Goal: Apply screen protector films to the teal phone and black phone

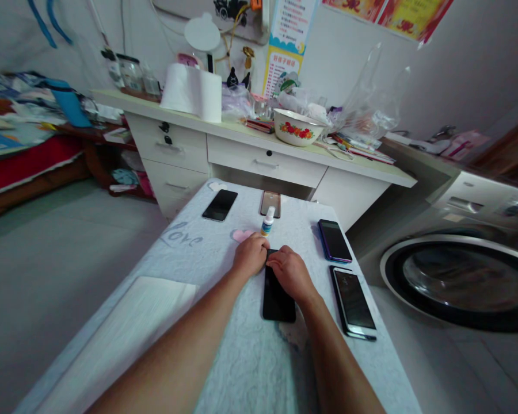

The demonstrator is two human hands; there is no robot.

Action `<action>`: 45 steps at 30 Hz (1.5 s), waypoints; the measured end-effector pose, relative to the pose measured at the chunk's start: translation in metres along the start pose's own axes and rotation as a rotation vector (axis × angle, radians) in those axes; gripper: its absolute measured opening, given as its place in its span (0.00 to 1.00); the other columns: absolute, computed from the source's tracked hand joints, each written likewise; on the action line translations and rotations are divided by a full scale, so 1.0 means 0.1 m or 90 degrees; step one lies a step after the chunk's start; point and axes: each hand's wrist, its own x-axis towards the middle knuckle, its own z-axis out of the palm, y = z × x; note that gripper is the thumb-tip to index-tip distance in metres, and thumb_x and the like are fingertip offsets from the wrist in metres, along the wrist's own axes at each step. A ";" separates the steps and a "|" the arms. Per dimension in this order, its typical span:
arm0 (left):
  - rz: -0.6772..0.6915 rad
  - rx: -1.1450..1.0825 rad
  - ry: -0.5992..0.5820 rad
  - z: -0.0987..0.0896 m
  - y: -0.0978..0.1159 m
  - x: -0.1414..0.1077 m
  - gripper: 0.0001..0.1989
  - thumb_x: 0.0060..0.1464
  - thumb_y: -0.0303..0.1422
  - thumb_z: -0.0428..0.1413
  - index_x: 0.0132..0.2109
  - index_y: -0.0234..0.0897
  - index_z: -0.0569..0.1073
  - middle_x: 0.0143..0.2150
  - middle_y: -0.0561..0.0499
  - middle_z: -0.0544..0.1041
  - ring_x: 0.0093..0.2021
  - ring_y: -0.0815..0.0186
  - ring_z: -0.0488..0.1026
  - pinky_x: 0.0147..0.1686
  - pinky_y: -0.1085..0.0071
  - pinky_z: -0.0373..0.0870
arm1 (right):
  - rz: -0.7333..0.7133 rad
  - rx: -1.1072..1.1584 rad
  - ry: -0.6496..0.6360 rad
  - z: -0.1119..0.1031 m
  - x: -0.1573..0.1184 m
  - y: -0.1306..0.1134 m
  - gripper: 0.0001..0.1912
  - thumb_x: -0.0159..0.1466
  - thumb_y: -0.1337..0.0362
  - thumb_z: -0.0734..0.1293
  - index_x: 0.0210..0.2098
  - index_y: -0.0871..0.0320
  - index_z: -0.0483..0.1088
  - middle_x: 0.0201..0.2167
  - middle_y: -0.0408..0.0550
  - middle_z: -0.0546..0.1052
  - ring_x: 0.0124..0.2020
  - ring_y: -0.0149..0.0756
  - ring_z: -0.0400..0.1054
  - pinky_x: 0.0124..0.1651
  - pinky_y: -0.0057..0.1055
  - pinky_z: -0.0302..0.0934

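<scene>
A black phone lies with its dark screen up on the cloth-covered table, its far end partly hidden under my hands. My left hand is closed at the phone's far left corner, fingers curled in against it. Over the phone's far end bends my right hand, its fingers pressed together; anything between them is hidden. Just beyond my left hand stands a small white-capped spray bottle with a blue and yellow label.
Other phones lie around: a black one, a brownish one, a purple-edged one and a white-framed one. A folded white cloth or paper rests at left. Beyond are a white desk and a washing machine.
</scene>
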 end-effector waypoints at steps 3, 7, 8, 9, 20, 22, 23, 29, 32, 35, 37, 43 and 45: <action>0.003 0.002 -0.001 0.00 0.00 0.00 0.12 0.51 0.22 0.49 0.32 0.38 0.76 0.39 0.50 0.76 0.43 0.66 0.72 0.44 0.71 0.68 | -0.009 0.006 -0.006 0.00 0.00 0.01 0.09 0.65 0.68 0.64 0.36 0.56 0.77 0.34 0.46 0.71 0.37 0.31 0.67 0.42 0.25 0.57; 0.015 0.001 0.004 0.01 0.00 0.01 0.12 0.51 0.21 0.49 0.32 0.38 0.76 0.39 0.50 0.76 0.43 0.65 0.72 0.44 0.71 0.68 | -0.035 0.052 -0.033 -0.06 -0.01 0.02 0.09 0.64 0.70 0.64 0.34 0.56 0.78 0.33 0.45 0.73 0.35 0.31 0.68 0.41 0.25 0.58; 0.018 0.001 0.005 0.01 -0.01 0.01 0.12 0.50 0.21 0.49 0.32 0.38 0.76 0.39 0.50 0.76 0.43 0.65 0.72 0.44 0.71 0.68 | -0.043 0.065 -0.039 -0.07 -0.01 0.02 0.09 0.63 0.71 0.65 0.34 0.56 0.78 0.32 0.45 0.73 0.35 0.31 0.68 0.41 0.25 0.58; 0.020 0.001 0.006 0.01 -0.01 0.01 0.12 0.50 0.21 0.49 0.31 0.38 0.76 0.39 0.50 0.76 0.43 0.65 0.72 0.44 0.71 0.67 | -0.051 0.078 -0.047 -0.09 -0.02 0.02 0.10 0.62 0.71 0.65 0.33 0.57 0.78 0.32 0.45 0.74 0.35 0.31 0.68 0.41 0.25 0.58; 0.023 -0.008 0.005 0.00 -0.01 0.00 0.12 0.50 0.22 0.49 0.31 0.38 0.75 0.39 0.50 0.75 0.43 0.65 0.72 0.43 0.71 0.67 | -0.086 0.168 -0.130 -0.17 -0.06 0.04 0.08 0.58 0.74 0.68 0.30 0.57 0.79 0.28 0.43 0.76 0.33 0.31 0.69 0.37 0.25 0.59; 0.027 -0.007 0.007 0.01 -0.02 0.01 0.12 0.51 0.22 0.48 0.31 0.38 0.75 0.39 0.50 0.76 0.44 0.65 0.72 0.44 0.70 0.67 | -0.079 0.152 -0.107 -0.16 -0.06 0.04 0.08 0.58 0.73 0.67 0.29 0.57 0.78 0.29 0.43 0.76 0.33 0.31 0.69 0.37 0.25 0.59; 0.026 -0.007 0.006 0.01 -0.02 0.01 0.12 0.51 0.22 0.49 0.31 0.38 0.75 0.39 0.50 0.76 0.44 0.65 0.72 0.44 0.70 0.67 | -0.074 0.145 -0.093 -0.15 -0.06 0.04 0.08 0.59 0.73 0.67 0.30 0.57 0.78 0.30 0.44 0.76 0.33 0.31 0.68 0.38 0.25 0.59; 0.011 -0.005 0.000 0.00 0.00 0.01 0.12 0.50 0.21 0.49 0.31 0.39 0.76 0.39 0.50 0.76 0.44 0.66 0.72 0.44 0.71 0.67 | -0.031 0.098 -0.012 -0.08 -0.03 0.06 0.09 0.62 0.71 0.65 0.33 0.57 0.78 0.32 0.45 0.74 0.34 0.31 0.67 0.40 0.25 0.58; 0.006 -0.007 -0.002 0.01 -0.01 0.01 0.12 0.50 0.22 0.49 0.32 0.39 0.76 0.40 0.51 0.76 0.44 0.66 0.72 0.45 0.72 0.67 | -0.010 0.057 0.017 -0.03 -0.01 0.05 0.08 0.63 0.70 0.65 0.34 0.57 0.77 0.32 0.45 0.72 0.34 0.31 0.67 0.40 0.25 0.57; 0.006 -0.004 -0.001 0.02 -0.02 0.01 0.12 0.51 0.22 0.49 0.32 0.39 0.76 0.40 0.51 0.76 0.45 0.66 0.72 0.45 0.72 0.67 | 0.003 0.031 0.037 0.01 0.00 0.03 0.09 0.64 0.70 0.64 0.34 0.56 0.77 0.32 0.45 0.71 0.35 0.31 0.67 0.40 0.25 0.56; 0.008 -0.003 0.001 0.02 -0.02 0.01 0.12 0.51 0.22 0.48 0.32 0.39 0.76 0.41 0.51 0.76 0.44 0.66 0.72 0.45 0.72 0.67 | 0.008 0.023 0.042 0.02 0.00 0.02 0.10 0.65 0.70 0.63 0.34 0.56 0.77 0.32 0.45 0.70 0.35 0.31 0.66 0.41 0.24 0.56; 0.008 0.003 0.000 0.00 0.00 0.00 0.12 0.51 0.21 0.49 0.32 0.39 0.76 0.40 0.50 0.76 0.45 0.66 0.72 0.45 0.71 0.67 | 0.008 0.035 0.009 -0.03 0.00 0.04 0.09 0.64 0.70 0.64 0.34 0.56 0.77 0.32 0.44 0.71 0.34 0.30 0.66 0.40 0.25 0.56; 0.007 0.003 -0.002 0.00 0.00 0.00 0.13 0.51 0.21 0.48 0.32 0.39 0.76 0.40 0.50 0.76 0.45 0.66 0.72 0.45 0.71 0.67 | -0.004 0.052 -0.005 -0.06 -0.01 0.05 0.08 0.64 0.70 0.65 0.34 0.57 0.78 0.31 0.45 0.71 0.34 0.30 0.67 0.39 0.25 0.57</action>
